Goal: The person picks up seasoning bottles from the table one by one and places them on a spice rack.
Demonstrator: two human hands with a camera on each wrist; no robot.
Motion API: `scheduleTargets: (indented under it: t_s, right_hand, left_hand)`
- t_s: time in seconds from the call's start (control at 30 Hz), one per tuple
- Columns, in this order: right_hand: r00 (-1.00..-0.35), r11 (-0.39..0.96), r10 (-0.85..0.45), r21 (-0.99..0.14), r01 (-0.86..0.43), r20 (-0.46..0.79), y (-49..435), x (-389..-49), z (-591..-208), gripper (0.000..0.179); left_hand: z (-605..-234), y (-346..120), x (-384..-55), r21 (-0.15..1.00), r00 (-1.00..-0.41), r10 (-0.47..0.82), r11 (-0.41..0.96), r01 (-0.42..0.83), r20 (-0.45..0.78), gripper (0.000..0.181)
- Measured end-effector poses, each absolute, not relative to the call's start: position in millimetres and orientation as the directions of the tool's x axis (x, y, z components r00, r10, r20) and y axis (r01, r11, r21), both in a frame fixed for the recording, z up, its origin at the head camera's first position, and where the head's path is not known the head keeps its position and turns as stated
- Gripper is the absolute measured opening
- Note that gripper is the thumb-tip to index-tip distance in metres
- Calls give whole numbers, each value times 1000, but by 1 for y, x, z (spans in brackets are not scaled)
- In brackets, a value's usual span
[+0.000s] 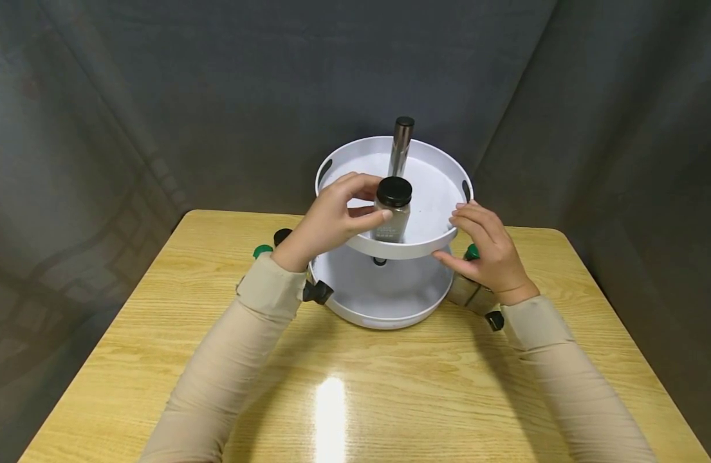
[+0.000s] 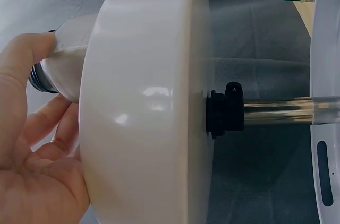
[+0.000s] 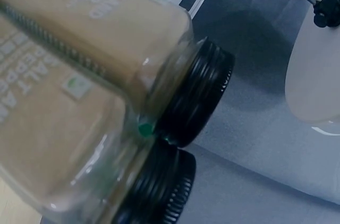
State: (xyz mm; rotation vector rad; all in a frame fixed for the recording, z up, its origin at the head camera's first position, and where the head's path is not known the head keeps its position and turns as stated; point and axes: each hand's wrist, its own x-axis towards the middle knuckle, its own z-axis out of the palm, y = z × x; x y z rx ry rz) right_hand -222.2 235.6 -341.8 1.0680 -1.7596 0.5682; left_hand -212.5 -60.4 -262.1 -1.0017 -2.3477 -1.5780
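Note:
A two-tier round white stand holds an upper tray (image 1: 430, 199) on a metal pole (image 1: 400, 151) above a lower tray (image 1: 384, 289). My left hand (image 1: 329, 212) grips a clear spice jar (image 1: 392, 225) with a black lid (image 1: 394, 191), thumb in front and fingers behind. The jar is upright at the upper tray's near side; in the left wrist view its body (image 2: 66, 75) shows beyond the tray's wall. At the tray's right rim, my right hand (image 1: 488, 247) holds the edge, fingers over the top and thumb lower down. The right wrist view does not show that hand.
Two square jars of pale brown powder, one jar (image 3: 58, 144) nearer than the other jar (image 3: 127, 27), stand right of the stand under my right hand. Left of it are a green cap (image 1: 262, 251) and a black cap (image 1: 282, 236). A wooden table (image 1: 401, 392) carries everything.

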Motion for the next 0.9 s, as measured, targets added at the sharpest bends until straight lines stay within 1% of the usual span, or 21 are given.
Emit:
scheduleTargets:
  t_s: [0.43,0.6,0.73,0.9]
  right_hand:
    - [-147,515,-417,101,-851,897,236,-224,-344,60]
    - [-157,517,-437,105,-850,886,238,-223,-341,60]
    - [-175,516,-469,107,-850,866,239,-222,-336,59]
    - [-219,514,-496,81,-854,840,240,-220,-329,59]
  left_hand:
    - [-265,-63,-214,761,-754,471,231,607,458,42]
    - [-265,-62,-214,750,-743,482,233,619,464,43]
    - [-265,-63,-215,748,-742,484,236,621,463,44]
    - [-266,-63,-214,754,-755,475,250,608,451,44]
